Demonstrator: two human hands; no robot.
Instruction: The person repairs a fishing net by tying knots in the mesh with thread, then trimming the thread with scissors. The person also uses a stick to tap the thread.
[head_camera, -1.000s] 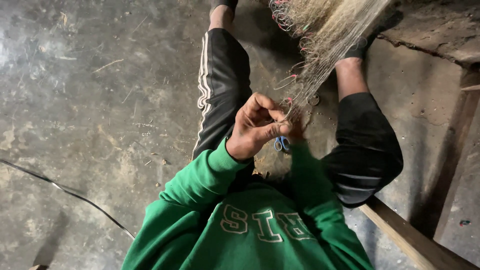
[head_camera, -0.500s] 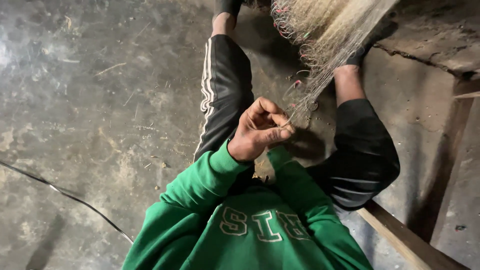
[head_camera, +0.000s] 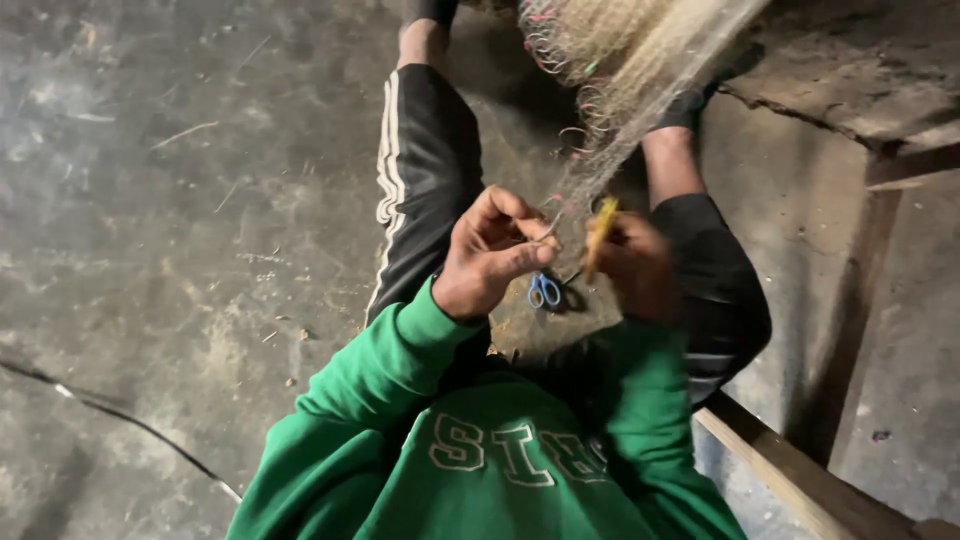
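Note:
My left hand (head_camera: 488, 262) is raised in front of my chest and pinches a thin strand of the pale fishing net (head_camera: 620, 60), which hangs from the top of the view down to my fingers. Just to its right, my right hand (head_camera: 640, 268) is blurred and grips a slim yellow netting needle (head_camera: 600, 232) that points up toward the net. The two hands are a little apart. Small blue-handled scissors (head_camera: 543, 291) lie on the floor between my legs, below the hands.
I sit on a rough grey concrete floor (head_camera: 180, 200) with legs in dark striped trousers (head_camera: 425, 170) stretched forward. A wooden beam (head_camera: 790, 470) runs along the lower right, with a raised cracked slab (head_camera: 850, 90) beyond. A thin cable (head_camera: 110, 415) crosses the lower left.
My right hand has drawn away from the left and now shows beside it with the yellow needle. The scissors on the floor are uncovered again.

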